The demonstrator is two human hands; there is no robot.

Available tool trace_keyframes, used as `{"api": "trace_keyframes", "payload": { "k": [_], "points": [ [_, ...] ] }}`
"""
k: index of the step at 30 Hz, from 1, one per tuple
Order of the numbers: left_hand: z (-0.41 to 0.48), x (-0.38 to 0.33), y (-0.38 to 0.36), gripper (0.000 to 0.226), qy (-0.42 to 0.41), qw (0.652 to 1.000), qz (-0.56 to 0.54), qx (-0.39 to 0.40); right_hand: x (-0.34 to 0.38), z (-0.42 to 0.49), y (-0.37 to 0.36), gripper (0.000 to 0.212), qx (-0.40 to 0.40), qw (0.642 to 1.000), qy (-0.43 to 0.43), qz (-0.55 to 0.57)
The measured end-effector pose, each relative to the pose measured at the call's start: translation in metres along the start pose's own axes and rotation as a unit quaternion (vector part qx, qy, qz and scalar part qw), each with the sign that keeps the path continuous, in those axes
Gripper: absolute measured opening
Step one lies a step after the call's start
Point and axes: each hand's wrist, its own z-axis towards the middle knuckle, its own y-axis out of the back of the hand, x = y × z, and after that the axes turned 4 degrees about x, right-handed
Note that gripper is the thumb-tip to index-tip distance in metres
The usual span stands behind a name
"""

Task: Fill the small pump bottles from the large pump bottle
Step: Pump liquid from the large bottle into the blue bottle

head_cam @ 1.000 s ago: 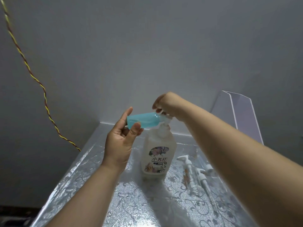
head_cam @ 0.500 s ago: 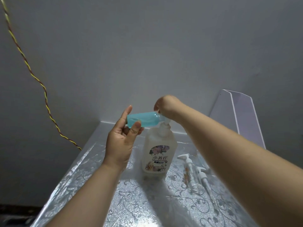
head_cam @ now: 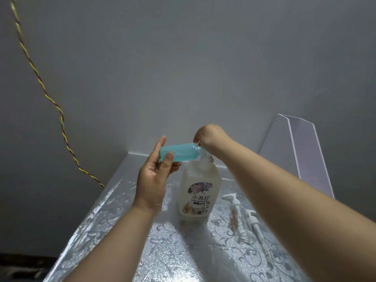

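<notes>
Left fingers (head_cam: 167,162) pinch the base end of the small blue bottle (head_cam: 179,152), thumb in front and index straight up behind it. My left hand (head_cam: 151,180) holds it in the air on its side. Its neck points right and meets the spout area of the large pump bottle (head_cam: 198,192). The contact point is hidden.

Right hand (head_cam: 209,137) sits on top of that pump with the wrist bent and the fingers curled down over the pump head. The fingertips are behind the hand, so I can't tell how hard the grasp is.

The large pump bottle stands upright on the table (head_cam: 122,231), mid-width and near the back edge. The back edge butts against the wall (head_cam: 183,68), so there's little room behind the bottle.

The table's left edge runs diagonally, well left of my left forearm. Bare patterned surface lies between them and in front of the bottle.

The right side is tighter:
- Two loose pump heads (head_cam: 234,202) lie just right of the bottle, tubes pointing toward me.
- A clear small bottle (head_cam: 237,222) lies beside them. Its outline is hard to make out.
- My right forearm crosses above both and hides the table beyond.

A folded panel (head_cam: 301,155) leans at the back right. A twisted cable (head_cam: 61,123) hangs down the wall at left, and its lower end is at the table's left edge.
</notes>
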Motion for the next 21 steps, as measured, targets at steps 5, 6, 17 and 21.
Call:
{"api": "trace_keyframes", "payload": {
  "k": [5,6,17,21],
  "points": [
    [0.001,-0.002,0.001,0.046,-0.003,1.0,-0.004,0.009,0.002,0.001,0.011,0.032,-0.029,0.999,-0.003,0.031],
    [0.001,-0.002,0.001,0.045,-0.005,1.0,-0.005,0.007,0.003,0.003,0.01,0.033,-0.022,0.999,0.0,0.024],
    [-0.001,-0.003,0.0,0.042,-0.005,1.0,-0.006,-0.004,-0.003,0.011,-0.006,0.032,-0.039,0.999,-0.003,-0.009],
    [-0.002,-0.006,-0.002,0.044,-0.006,1.0,-0.008,0.002,-0.003,0.009,0.007,0.032,-0.048,0.999,0.002,0.009]
  ]
}}
